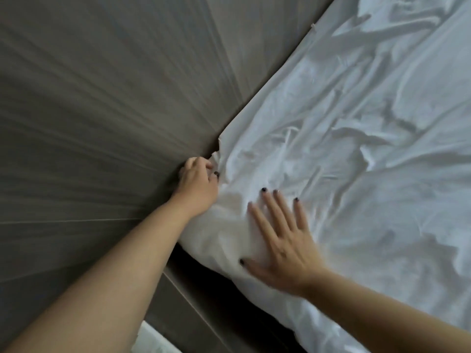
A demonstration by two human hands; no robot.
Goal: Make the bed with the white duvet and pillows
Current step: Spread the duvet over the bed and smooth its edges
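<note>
Grey headboard meets the bed's top corner, where the rumpled duvet lies. Left hand pinches its edge at the headboard; right hand presses flat, released. Corner-squaring step; next, likely pull taut and smooth outward.

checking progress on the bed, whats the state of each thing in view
left hand: fingers curled, gripping the duvet's corner at the grey panel
right hand: flat, fingers spread, pressing on the duvet
duvet: spread over the bed, heavily wrinkled
grey panel: upright against the bed's edge
</note>
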